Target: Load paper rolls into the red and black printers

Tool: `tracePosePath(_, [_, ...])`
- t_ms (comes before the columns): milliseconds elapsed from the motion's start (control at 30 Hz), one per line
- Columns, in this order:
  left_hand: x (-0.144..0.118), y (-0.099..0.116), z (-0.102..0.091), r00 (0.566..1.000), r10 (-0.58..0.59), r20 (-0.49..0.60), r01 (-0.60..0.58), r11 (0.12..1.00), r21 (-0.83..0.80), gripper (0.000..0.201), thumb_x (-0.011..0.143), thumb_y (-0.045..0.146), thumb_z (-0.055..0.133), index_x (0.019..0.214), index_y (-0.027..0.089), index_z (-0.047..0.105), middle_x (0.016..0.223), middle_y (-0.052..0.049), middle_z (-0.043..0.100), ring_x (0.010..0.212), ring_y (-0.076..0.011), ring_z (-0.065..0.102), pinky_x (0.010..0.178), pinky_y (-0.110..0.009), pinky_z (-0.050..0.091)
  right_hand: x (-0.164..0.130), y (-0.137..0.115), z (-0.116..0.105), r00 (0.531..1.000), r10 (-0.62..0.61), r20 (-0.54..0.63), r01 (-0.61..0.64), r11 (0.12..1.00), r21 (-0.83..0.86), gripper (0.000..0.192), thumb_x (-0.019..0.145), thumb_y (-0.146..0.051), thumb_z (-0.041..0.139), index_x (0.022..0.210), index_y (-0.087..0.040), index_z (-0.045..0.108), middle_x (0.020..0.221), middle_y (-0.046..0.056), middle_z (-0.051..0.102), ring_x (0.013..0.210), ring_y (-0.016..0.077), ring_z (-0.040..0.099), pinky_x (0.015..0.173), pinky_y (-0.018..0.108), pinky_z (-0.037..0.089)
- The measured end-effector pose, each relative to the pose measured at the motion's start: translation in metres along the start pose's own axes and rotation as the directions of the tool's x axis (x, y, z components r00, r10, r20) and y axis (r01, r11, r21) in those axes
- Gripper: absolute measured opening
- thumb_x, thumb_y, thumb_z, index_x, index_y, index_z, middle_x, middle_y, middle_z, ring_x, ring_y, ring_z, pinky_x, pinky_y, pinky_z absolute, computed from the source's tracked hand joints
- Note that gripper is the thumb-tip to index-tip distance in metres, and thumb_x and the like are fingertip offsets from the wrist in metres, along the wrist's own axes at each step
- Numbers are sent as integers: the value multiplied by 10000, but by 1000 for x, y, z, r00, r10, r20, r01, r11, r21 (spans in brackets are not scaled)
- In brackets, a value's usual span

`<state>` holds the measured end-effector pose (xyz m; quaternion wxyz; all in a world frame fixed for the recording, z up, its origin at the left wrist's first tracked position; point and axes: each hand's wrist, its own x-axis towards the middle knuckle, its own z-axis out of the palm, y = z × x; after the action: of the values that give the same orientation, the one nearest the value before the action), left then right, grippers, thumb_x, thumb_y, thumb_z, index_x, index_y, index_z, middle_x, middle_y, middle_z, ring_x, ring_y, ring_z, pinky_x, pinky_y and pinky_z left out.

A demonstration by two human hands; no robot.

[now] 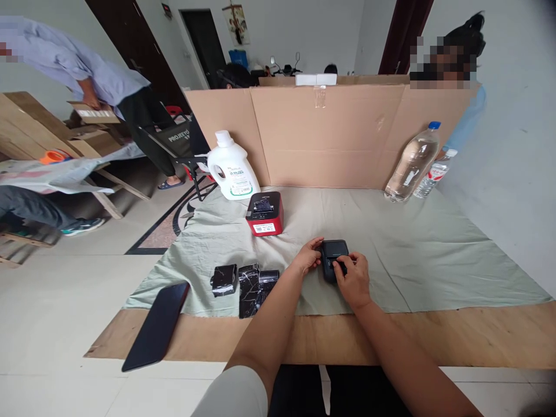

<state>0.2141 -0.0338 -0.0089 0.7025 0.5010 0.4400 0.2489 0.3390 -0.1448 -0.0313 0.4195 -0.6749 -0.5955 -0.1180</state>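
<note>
Both hands are on a small black box [333, 259] that lies on the green cloth [412, 255] of the bench [478, 339]. The left hand [308, 256] is curled against the left side of the box, with its fingers touching the edge. The right hand [353, 280] lies over the near end of the box, fingers bent down onto it. Both hands are partly closed around the box, and the box sits flat on the cloth between them.

Just past the left hand stands a red box [264, 214] with a black top and a white label on its front. Farther off that way is a white jug [231, 167] with a white cap. To the left of the left arm lie some shiny black bundles [245, 282], close together. Farther left, a dark flat slab [157, 325] lies half on the cloth and half on the bare wood, with one end over the edge of the bench.

Well beyond the right hand, a big clear bottle [412, 162] with a blue cap leans on the cardboard wall [330, 139]. A smaller bottle [432, 174] lies just beside it.

Behind the wall a person in blue [467, 110] is near the bottles. Far to the left, another person [82, 72] bends over a cardboard box [93, 113].
</note>
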Motion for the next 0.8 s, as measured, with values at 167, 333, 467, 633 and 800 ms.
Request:
tracePosePath(167, [-1, -1, -1, 1000, -13, -23, 12, 999, -44, 823, 619, -14, 517, 1381, 272, 395, 1517, -91, 364, 425, 27, 445, 319, -141, 276, 1, -1, -3, 1000, -25, -2, 25, 999, -36, 345, 900, -416, 514, 1132, -195, 642, 1199, 155, 444, 1071, 282, 446, 896, 469, 457])
tracePosePath(333, [0, -2, -3, 1000, 1, -20, -3, 996, -91, 664, 596, -7, 532, 1222, 211, 482, 1473, -91, 423, 428, 18, 466, 328, -143, 301, 5, 9, -1, 1000, -11, 23, 11, 999, 30, 587, 888, -502, 506, 1388, -204, 432, 1308, 171, 447, 1174, 306, 428, 972, 520, 413])
tracePosePath(467, [1, -7, -2, 997, 11, -72, -17, 996, -88, 513, 606, 14, 560, 1092, 173, 521, 1242, -75, 607, 438, 2, 480, 358, -134, 316, 6, 16, 4, 996, -36, 81, 28, 995, 96, 657, 846, -569, 538, 1381, -205, 426, 1273, 151, 514, 1180, 302, 442, 1004, 525, 391])
tracePosePath(633, [2, -11, 3, 962, 251, -109, -248, 968, 40, 454, 689, 64, 554, 1124, 188, 590, 1130, -49, 636, 464, -3, 465, 412, -140, 359, 5, 19, 8, 992, -34, 119, 16, 989, 148, 699, 823, -616, 539, 1381, -213, 418, 1326, 148, 494, 1208, 310, 433, 1016, 542, 381])
tracePosePath(800, [4, -19, 5, 906, 411, -104, -395, 907, 148, 581, 791, 134, 539, 1355, 262, 481, 1416, -77, 453, 524, -13, 470, 499, -193, 452, 3, 23, 14, 993, 29, 111, -52, 976, 210, 778, 795, -656, 544, 1404, -206, 367, 1326, 156, 496, 1221, 318, 441, 1009, 556, 389])
